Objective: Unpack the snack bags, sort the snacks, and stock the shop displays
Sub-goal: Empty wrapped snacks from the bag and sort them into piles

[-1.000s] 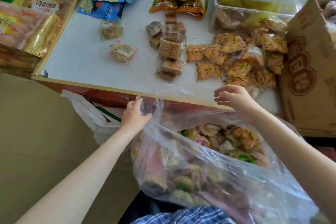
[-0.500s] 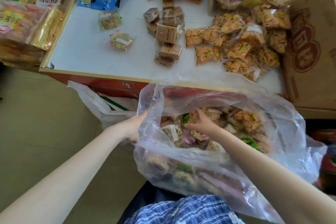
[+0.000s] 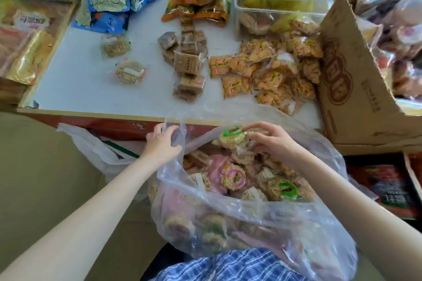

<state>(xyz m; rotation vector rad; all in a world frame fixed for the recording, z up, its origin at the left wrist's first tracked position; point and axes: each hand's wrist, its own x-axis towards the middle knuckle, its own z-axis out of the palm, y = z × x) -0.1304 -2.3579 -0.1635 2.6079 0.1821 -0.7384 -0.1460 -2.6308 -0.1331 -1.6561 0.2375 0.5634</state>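
Clear bag (image 3: pixel 251 219), open on the lap just below the table (image 3: pixel 91 89) edge, full of wrapped round snacks. Left hand (image 3: pixel 161 143): fingers curled, gripping the bag's rim at its left side. Right hand (image 3: pixel 271 141): fingertips pinching a green-ringed snack (image 3: pixel 233 138), held just above the bag's contents; sorted packets (image 3: pixel 265 75) lie on the table beyond.

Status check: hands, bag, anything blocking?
Left hand grips rim of clear bag. Right hand pinches green-ring snack at bag mouth, above the rest. Table has bare space past the edge; nothing blocking.
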